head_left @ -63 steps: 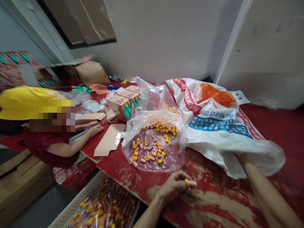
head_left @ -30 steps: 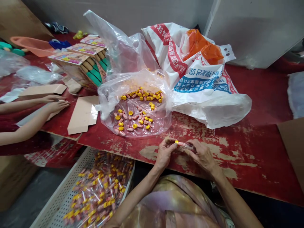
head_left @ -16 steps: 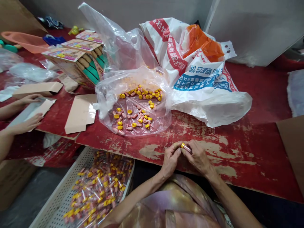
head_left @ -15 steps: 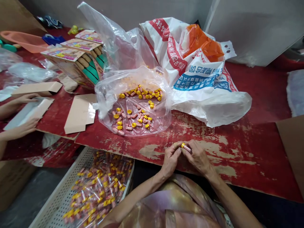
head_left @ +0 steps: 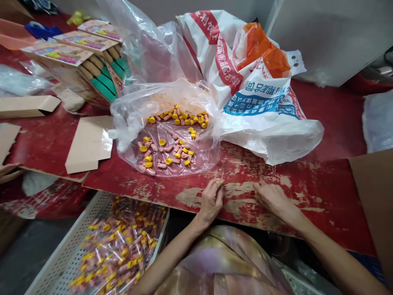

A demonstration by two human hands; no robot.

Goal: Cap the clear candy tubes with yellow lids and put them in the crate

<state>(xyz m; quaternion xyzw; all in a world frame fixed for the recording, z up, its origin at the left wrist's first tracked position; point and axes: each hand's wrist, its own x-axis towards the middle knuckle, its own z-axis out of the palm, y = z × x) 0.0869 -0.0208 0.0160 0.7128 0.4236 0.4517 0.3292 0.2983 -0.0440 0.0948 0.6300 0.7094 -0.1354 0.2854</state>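
Note:
My left hand (head_left: pixel 212 199) is closed above the table's front edge, thumb and fingers pressed together; what they hold, if anything, I cannot make out. To its right, apart from it, my right hand (head_left: pixel 273 199) is closed with a bit of yellow at its fingertips, the cap of a small tube mostly hidden by the hand. Ahead of my left hand lies an open clear plastic bag (head_left: pixel 202 157) with pink pieces and yellow caps (head_left: pixel 168 161). Below the table edge, a white perforated crate (head_left: pixel 63 250) holds many clear tubes with pink contents and yellow caps (head_left: pixel 123 246).
A white printed sack (head_left: pixel 254 131) with orange plastic inside stands beyond my hands. Boxes with green and tan rolls (head_left: pixel 102 80) stand at the back left. A flat cardboard piece (head_left: pixel 86 143) lies left of the bag. Another person's hand (head_left: pixel 9 173) shows at the left edge.
My hands have moved apart, the right one to the right with the yellow-capped tube, the left slightly left. The view has shifted right, and the other person's hands are mostly out of view.

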